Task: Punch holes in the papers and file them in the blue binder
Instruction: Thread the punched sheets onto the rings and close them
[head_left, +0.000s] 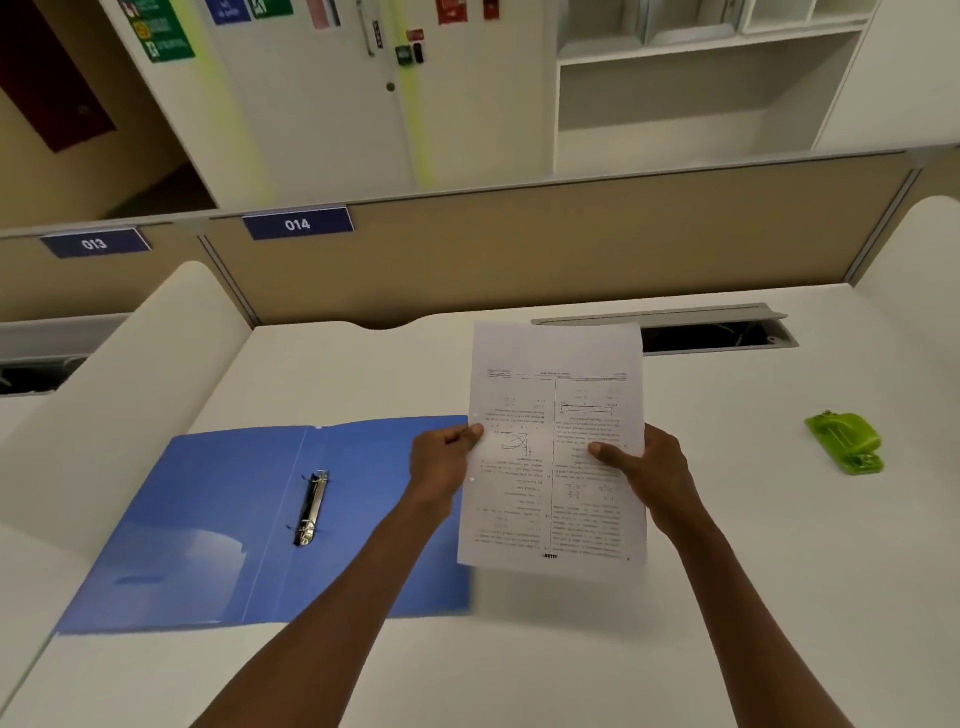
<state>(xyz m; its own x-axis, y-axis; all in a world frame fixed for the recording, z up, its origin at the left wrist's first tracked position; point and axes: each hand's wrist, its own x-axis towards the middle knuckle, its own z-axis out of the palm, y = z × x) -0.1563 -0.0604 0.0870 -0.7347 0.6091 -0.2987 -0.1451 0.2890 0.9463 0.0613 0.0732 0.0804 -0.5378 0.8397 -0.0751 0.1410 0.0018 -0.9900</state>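
Note:
I hold printed white papers above the desk, text upside down to me. My left hand pinches their left edge, where two small punched holes show. My right hand grips the right edge, thumb on the front. The blue binder lies open flat on the desk to the left, its metal ring mechanism along the spine. The papers' lower left corner overlaps the binder's right cover in view. A green hole punch sits on the desk to the right, apart from both hands.
The white desk is bounded at the back by a beige partition with labels 013 and 014. An open cable tray slot lies behind the papers. White curved dividers rise at left and right.

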